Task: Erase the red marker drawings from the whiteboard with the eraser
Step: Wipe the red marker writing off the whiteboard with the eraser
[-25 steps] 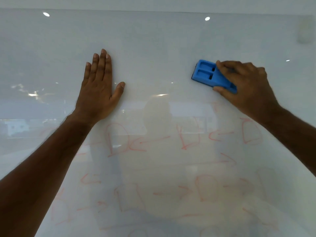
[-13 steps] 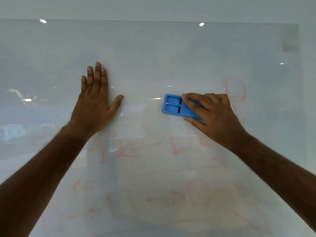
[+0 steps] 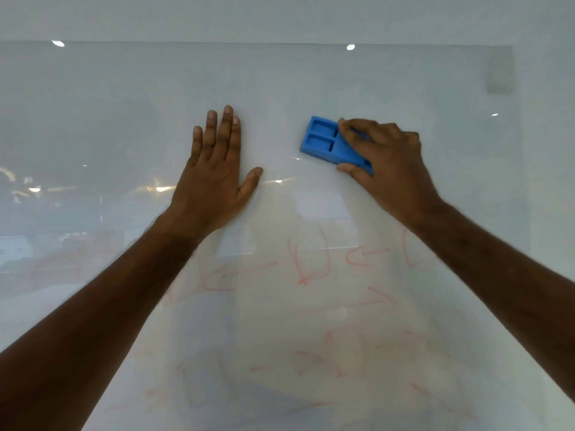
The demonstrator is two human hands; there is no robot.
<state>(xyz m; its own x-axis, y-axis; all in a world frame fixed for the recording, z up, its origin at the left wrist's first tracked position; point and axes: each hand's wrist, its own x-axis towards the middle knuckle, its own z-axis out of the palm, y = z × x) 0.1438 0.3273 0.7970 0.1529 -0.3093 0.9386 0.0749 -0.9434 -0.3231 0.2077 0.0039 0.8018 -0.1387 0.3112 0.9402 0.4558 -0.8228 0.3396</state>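
A glossy whiteboard (image 3: 311,88) fills the view. My right hand (image 3: 385,163) grips a blue eraser (image 3: 323,141) and presses it flat on the board, right of centre. My left hand (image 3: 214,169) lies flat on the board with fingers spread, a short gap left of the eraser. Faint red marker drawings (image 3: 311,262), boxes and arrows, cover the board's lower half below both hands. The band around the eraser looks wiped.
The whiteboard's top edge (image 3: 280,42) runs across near the top, and its right edge (image 3: 518,150) stands at the far right. Ceiling lights and room reflections show on the gloss at the left (image 3: 34,189).
My right hand swept the eraser down and left across the board, then back up. The red box at the upper right is gone. My left hand stays flat on the board.
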